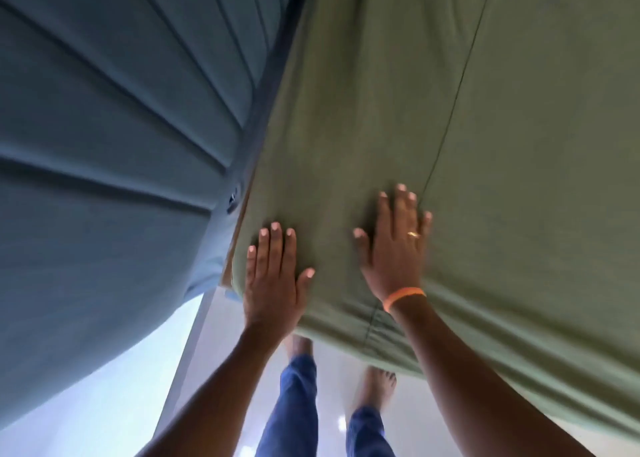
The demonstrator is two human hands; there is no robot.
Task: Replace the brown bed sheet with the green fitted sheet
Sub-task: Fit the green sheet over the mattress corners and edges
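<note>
Blue padded headboard [104,144] beside green fitted sheet [485,144]; left hand [273,280] and right hand [394,248] press flat, gripping nothing.

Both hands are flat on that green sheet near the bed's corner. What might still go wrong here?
1. The green sheet shows creases near the corner under the left hand; flat palms may push them along, not out.
2. Neither the left nor the right hand has a grip on the cloth, so a corner could perhaps ride up unchecked.
3. The gap beside the blue headboard is narrow; fingers could get pinched there.
</note>
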